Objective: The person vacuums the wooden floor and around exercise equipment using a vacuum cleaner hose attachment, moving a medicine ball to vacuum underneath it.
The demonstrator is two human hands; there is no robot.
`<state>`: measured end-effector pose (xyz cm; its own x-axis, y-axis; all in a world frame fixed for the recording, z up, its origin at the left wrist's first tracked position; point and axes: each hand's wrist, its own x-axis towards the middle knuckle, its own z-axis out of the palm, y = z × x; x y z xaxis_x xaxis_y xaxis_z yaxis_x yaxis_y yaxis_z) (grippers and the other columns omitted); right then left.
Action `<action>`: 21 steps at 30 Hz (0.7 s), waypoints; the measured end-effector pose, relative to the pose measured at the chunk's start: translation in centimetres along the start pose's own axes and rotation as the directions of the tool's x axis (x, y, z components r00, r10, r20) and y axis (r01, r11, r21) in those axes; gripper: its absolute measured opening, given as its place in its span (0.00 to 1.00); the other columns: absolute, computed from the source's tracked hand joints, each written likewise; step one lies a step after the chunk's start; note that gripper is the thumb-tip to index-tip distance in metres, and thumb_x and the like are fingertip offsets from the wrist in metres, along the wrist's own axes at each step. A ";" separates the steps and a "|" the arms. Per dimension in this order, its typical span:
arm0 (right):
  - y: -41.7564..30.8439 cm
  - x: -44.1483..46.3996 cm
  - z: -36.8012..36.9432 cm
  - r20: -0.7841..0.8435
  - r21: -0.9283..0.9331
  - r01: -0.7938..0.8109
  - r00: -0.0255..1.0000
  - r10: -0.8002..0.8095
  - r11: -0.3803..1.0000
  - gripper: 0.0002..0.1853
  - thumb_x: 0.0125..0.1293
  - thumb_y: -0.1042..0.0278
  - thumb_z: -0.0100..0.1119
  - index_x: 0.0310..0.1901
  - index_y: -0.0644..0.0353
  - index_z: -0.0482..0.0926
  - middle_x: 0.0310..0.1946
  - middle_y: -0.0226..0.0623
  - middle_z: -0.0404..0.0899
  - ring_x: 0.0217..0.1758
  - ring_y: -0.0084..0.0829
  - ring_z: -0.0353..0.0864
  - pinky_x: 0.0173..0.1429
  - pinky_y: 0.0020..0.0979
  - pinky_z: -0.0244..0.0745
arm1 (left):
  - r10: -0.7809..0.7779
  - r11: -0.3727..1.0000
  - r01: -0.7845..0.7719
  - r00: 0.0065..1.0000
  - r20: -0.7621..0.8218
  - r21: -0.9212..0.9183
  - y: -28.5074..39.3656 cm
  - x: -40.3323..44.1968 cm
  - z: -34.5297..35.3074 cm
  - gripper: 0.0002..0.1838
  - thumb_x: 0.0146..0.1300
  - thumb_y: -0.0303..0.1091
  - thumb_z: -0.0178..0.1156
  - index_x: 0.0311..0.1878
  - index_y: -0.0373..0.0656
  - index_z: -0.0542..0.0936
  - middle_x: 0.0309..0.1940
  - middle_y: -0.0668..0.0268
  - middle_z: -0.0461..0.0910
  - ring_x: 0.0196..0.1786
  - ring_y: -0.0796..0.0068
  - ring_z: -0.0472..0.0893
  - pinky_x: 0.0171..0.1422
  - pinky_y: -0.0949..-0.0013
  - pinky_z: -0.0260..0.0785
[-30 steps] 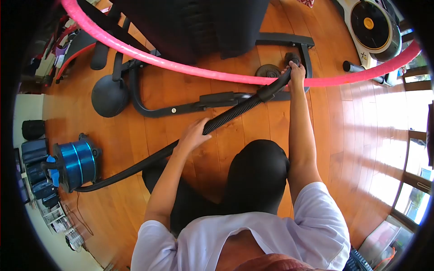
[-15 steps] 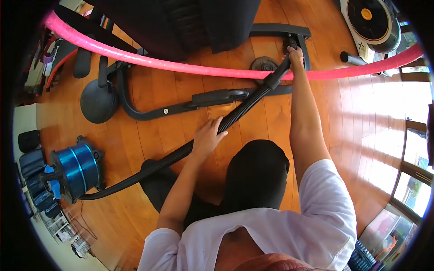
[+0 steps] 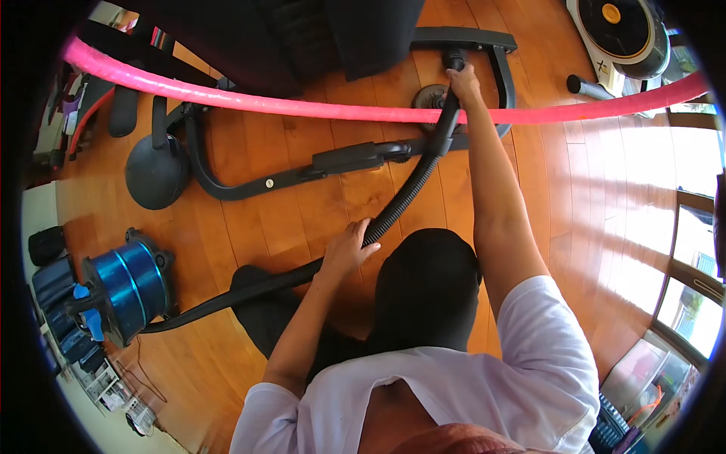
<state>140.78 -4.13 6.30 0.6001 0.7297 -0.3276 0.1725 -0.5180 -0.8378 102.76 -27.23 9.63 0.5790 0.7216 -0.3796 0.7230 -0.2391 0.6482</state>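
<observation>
A black ribbed vacuum hose (image 3: 404,198) runs from the blue canister vacuum cleaner (image 3: 130,281) at the left, across my lap and up to the far frame. My left hand (image 3: 349,248) is wrapped round the hose's middle. Farther out, my right hand (image 3: 464,82) grips the stiff wand end (image 3: 449,113) of the hose. The nozzle (image 3: 454,57) at its tip lies inside the corner of the black exercise machine frame (image 3: 465,36), close to the bar. Beside it is a round dark weight plate (image 3: 431,97), partly covered by a pink hoop.
The pink hoop (image 3: 302,110) arches across the view above the machine. A black ball-like pad (image 3: 156,172) hangs at the left, and a dark padded seat (image 3: 302,38) blocks the far middle. A white-and-black exercise machine (image 3: 620,38) stands far right, glass doors (image 3: 692,280) below it.
My right hand has moved left with the wand end and nozzle, away from the frame's right corner. The hose bends more now. My left hand stays on the hose, slightly lower.
</observation>
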 end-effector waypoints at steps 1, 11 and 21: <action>0.9 0.6 1.0 -0.002 -0.087 0.087 0.996 -0.087 0.992 0.27 0.61 0.61 0.61 0.58 0.65 0.65 0.32 0.52 0.78 0.25 0.43 0.83 0.28 0.40 0.82 | -0.005 1.000 0.005 1.000 0.025 0.017 -0.2 -0.5 0.2 0.33 0.63 0.46 0.63 0.67 0.42 0.66 0.52 0.53 0.77 0.51 0.51 0.80 0.52 0.53 0.74; -1.6 -5.7 6.3 0.243 0.005 0.136 0.961 -0.133 0.991 0.25 0.61 0.65 0.54 0.58 0.67 0.65 0.24 0.51 0.79 0.22 0.40 0.83 0.24 0.39 0.81 | -0.136 0.986 0.131 0.990 0.042 0.107 1.1 -6.1 -0.7 0.33 0.60 0.46 0.65 0.66 0.44 0.68 0.53 0.55 0.77 0.53 0.51 0.79 0.54 0.53 0.74; -2.0 -9.5 1.9 0.491 0.013 0.052 0.870 -0.052 0.999 0.28 0.62 0.65 0.60 0.62 0.63 0.65 0.25 0.40 0.73 0.17 0.31 0.75 0.18 0.34 0.77 | -0.054 0.999 0.054 0.987 0.150 0.006 3.6 -7.9 -2.3 0.31 0.58 0.35 0.65 0.66 0.49 0.69 0.56 0.57 0.76 0.56 0.52 0.78 0.58 0.55 0.72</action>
<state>133.28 -9.17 10.24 0.1298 0.8805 -0.4559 0.1938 -0.4734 -0.8593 99.90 -32.27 16.46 0.5892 0.6276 -0.5090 0.7552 -0.2037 0.6230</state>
